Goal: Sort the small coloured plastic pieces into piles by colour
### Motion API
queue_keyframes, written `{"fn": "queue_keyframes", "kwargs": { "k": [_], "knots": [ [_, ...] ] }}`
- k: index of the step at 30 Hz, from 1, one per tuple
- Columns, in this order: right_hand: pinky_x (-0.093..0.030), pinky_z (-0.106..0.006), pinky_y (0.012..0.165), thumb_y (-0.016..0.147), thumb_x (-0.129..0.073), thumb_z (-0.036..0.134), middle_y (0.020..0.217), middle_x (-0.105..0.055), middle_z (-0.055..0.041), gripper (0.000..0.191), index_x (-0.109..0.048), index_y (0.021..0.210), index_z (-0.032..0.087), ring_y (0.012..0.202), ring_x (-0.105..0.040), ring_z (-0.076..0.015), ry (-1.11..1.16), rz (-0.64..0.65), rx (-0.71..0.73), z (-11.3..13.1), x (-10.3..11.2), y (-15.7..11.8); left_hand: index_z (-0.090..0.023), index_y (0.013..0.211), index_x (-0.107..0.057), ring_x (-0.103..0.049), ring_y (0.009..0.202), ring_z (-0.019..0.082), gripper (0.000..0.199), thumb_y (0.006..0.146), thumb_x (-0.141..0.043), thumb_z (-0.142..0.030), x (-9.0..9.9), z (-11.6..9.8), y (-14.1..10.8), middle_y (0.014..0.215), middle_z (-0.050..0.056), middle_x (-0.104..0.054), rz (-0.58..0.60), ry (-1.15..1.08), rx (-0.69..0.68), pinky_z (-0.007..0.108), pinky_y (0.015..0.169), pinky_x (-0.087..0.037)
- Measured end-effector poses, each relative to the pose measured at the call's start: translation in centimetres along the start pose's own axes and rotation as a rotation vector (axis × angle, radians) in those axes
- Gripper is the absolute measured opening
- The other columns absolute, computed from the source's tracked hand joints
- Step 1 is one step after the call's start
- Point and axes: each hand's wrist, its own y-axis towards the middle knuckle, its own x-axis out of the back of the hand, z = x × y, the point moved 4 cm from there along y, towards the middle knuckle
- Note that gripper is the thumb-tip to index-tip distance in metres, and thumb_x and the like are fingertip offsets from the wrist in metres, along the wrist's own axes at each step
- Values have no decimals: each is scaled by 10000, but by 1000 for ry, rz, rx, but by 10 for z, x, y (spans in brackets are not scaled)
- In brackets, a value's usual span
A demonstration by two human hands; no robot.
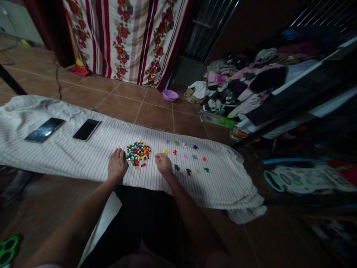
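A round pile of small multicoloured pieces (138,152) lies on the striped cloth (111,149). Just left of it, my left hand (117,163) rests on the cloth, fingers extended, its edge close to the pile. My right hand (164,163) is over the cloth to the right of the pile, thumb and fingers pinched together; anything between them is too small to make out. Beyond it are little single-colour groups, among them a red group (174,152), a pink group (185,155), a dark purple group (195,147) and a green group (206,170). A yellow group (166,152) sits by my right fingertips.
Two dark-screened devices, a larger one (45,130) and a phone (87,130), lie on the left of the cloth. On the tiled floor behind is a purple basin (170,95). A floral curtain (122,41) hangs at the back, with heaped clothes (237,82) to the right.
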Motion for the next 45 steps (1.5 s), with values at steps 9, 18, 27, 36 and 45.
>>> {"fn": "queue_keyframes", "kwargs": {
  "k": [9,18,27,36,45],
  "knots": [
    [-488,-266,836,840,-581,108,983,-657,-29,232,-705,988,237,862,-618,-155,86,172,142,31,-25,-15,-136,1122,-614,-458,1350,319,346,846,-409,-173,1,-1,0,1342,180,-585,-14,-29,13,480,1109,-360],
    [-500,-266,834,829,-573,85,988,-635,-23,242,-685,982,236,866,-611,-152,101,175,162,30,-33,-23,-102,1118,-616,-445,1360,319,354,874,-371,-178,4,-3,1,1345,205,-574,12,-20,17,473,1128,-347],
    [-487,-279,869,818,-518,62,977,-649,-50,247,-642,982,199,913,-608,-168,50,176,180,31,-31,-22,-98,1121,-619,-451,1351,325,350,858,-397,-162,2,-2,1,1347,210,-574,11,16,-9,480,1119,-353],
    [-468,-266,864,841,-519,93,956,-653,-38,216,-623,988,212,923,-600,-166,37,150,179,24,-31,-20,-74,1170,-609,-428,1372,325,378,855,-420,-161,-1,0,0,1369,213,-558,16,16,-9,464,1139,-335],
    [-445,-254,803,886,-549,184,914,-648,-25,131,-649,963,217,863,-601,-156,14,113,85,12,-3,-11,-88,1124,-625,-459,1350,324,346,877,-398,-175,-1,1,0,1344,200,-579,-2,43,-14,461,1127,-355]
  ]
}}
